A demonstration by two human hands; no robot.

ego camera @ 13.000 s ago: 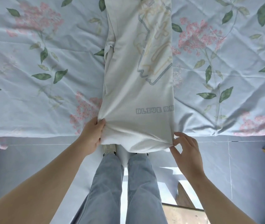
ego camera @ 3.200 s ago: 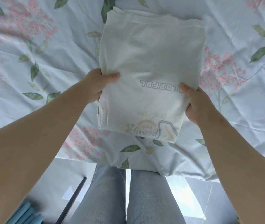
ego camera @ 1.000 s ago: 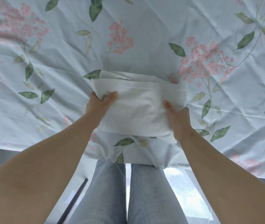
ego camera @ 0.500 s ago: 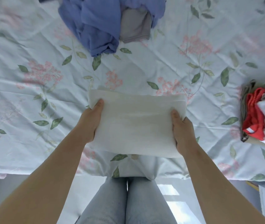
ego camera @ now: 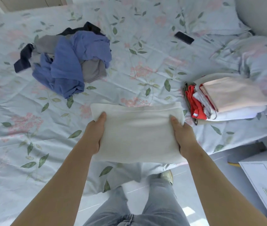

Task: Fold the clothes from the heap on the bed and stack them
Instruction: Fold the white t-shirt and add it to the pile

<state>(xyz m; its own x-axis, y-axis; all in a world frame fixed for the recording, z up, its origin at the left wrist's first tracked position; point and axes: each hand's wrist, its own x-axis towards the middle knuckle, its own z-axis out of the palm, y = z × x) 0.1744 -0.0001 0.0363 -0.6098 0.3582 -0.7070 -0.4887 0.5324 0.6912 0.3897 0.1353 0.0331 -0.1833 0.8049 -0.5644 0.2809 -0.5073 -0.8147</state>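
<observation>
While the folded white garment (ego camera: 137, 132) was gripped at its two short ends, the surroundings could be read from left to right. Far beyond the grip and to its left, the unfolded heap (ego camera: 70, 61) was seen on the floral bed (ego camera: 15, 111): a blue piece lay uppermost, with grey and dark navy cloth tangled under and behind it. It lay well apart from the held garment.

Beyond the grip and to its right, a dark phone (ego camera: 184, 37) lay flat on the sheet, also well apart. Just right of the grip, the stack (ego camera: 230, 95) of folded clothes was set near the bed's edge, a pale pink piece on top and white, red and olive pieces under it. A narrow strip of sheet was left between it and the garment's right end. Behind the stack a rumpled duvet (ego camera: 260, 59) in the same print was bunched, and a pillow (ego camera: 211, 15) lay at the far right. Below the grip and to its right, a white drawer unit (ego camera: 263, 181) stood beside the bed. Directly under the grip, legs (ego camera: 158, 206) in jeans and one shoe (ego camera: 167, 175) were seen.

The left hand (ego camera: 95, 134) was closed round the garment's left end, thumb laid on top and pointing away, fingers hidden underneath. The right hand (ego camera: 183, 136) was clamped on the right end likewise. Both forearms were stretched forward. The garment was held level over the bed's near edge; whether it touched the sheet could not be told.
</observation>
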